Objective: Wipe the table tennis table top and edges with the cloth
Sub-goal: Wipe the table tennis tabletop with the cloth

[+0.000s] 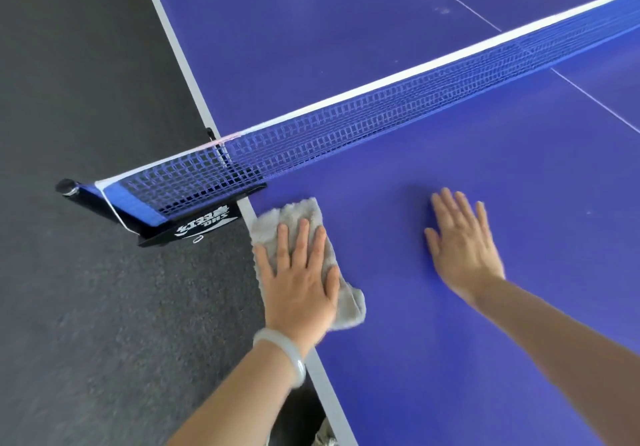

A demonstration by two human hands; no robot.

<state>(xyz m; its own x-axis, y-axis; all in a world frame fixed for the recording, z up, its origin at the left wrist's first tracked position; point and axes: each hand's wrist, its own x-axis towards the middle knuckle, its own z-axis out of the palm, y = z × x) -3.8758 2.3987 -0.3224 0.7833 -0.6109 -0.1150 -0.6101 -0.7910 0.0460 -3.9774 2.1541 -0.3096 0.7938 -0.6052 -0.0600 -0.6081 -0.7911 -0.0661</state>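
The blue table tennis table (485, 203) fills the right of the head view, with a white stripe along its left edge. A grey-white cloth (298, 217) lies on that edge just below the net post. My left hand (299, 279) presses flat on the cloth, fingers spread, a pale bangle on the wrist. My right hand (462, 244) rests flat and bare on the blue top to the right of the cloth, holding nothing.
A blue net (381, 123) with a white top band crosses the table diagonally. Its black clamp and post (180, 218) stick out past the left edge over dark grey floor (86, 307). A thin white centre line (588, 95) runs across the far right.
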